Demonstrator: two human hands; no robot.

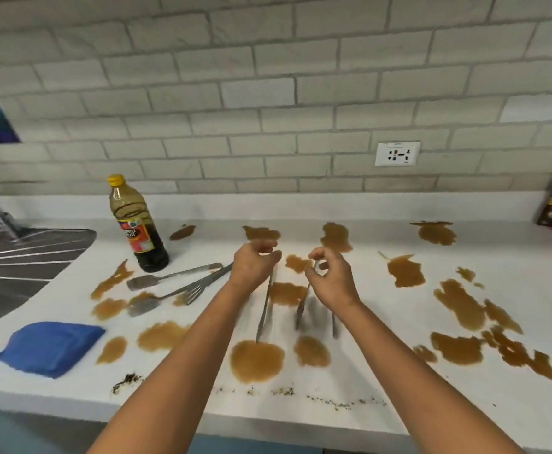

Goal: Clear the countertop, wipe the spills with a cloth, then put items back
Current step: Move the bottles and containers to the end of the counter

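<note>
Steel utensils: one hangs from each hand, long axes near vertical, tips just above the counter.
Left hand: pinches a utensil at its top.
Right hand: pinches a blurred utensil, possibly a fork.
Remaining items: spatulas and bottle lie left, nearer the left hand.
Cloth: blue, folded, far left.
Label: unreadable.

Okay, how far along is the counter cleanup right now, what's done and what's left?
Early in the clearing stage. In hand: the left hand pinches one metal utensil, the right hand another, blurred. Left: the sauce bottle and three utensils remain on the countertop. Brown spills are unwiped, the blue cloth lies folded, and crumbs line the front edge.
</note>
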